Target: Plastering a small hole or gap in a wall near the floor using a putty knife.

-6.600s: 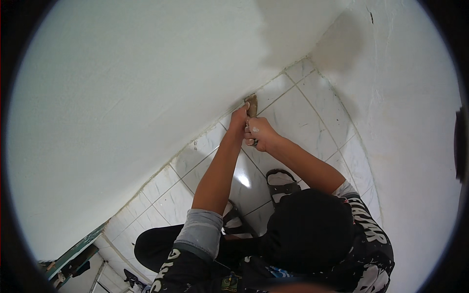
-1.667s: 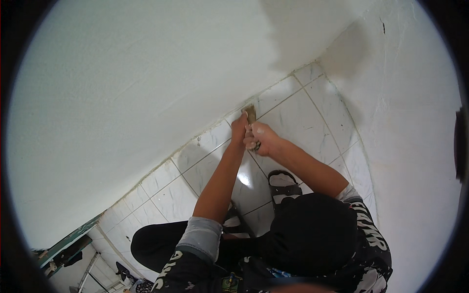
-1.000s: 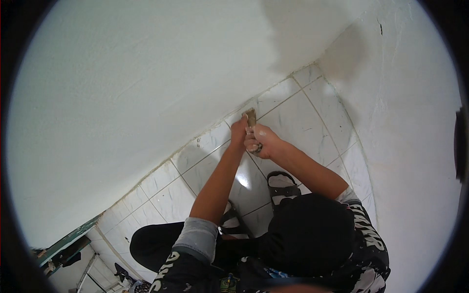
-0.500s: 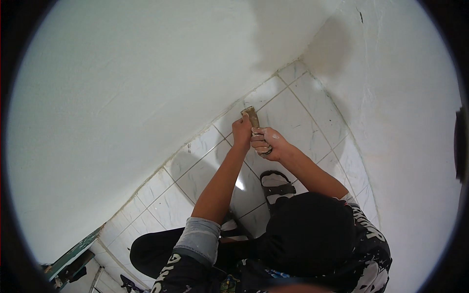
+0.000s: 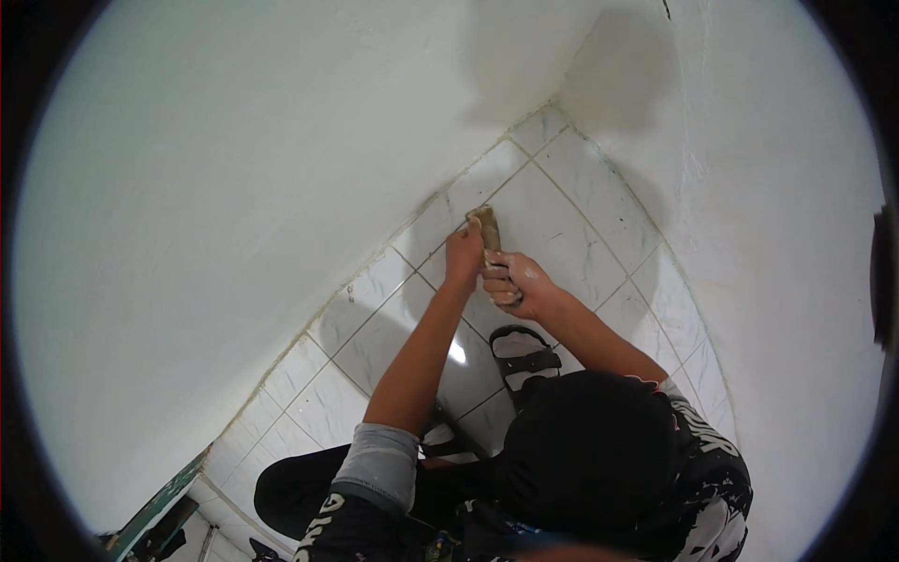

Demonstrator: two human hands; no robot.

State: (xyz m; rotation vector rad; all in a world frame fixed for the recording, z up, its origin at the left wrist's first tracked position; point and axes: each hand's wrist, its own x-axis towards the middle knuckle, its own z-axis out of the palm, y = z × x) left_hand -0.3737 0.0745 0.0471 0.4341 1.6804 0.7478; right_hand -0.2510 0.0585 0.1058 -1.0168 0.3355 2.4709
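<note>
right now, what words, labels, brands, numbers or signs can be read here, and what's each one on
Right sleeve: bold pale lettering on black; wording not copied here.
Left sleeve: pale lettering running to the lower edge; wording not copied.
Shirt-front emblem: too small and blurred to read.
Held flat tool: no lettering visible.

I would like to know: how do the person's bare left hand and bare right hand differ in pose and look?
The bare left hand grips the flat brownish hand tool near its wider far end, while the bare right hand wraps its narrower end, nearer the body. The back of the right hand shows a whitish smear, while the visible back of the left hand shows none clearly. Both grip the same tool.
</note>
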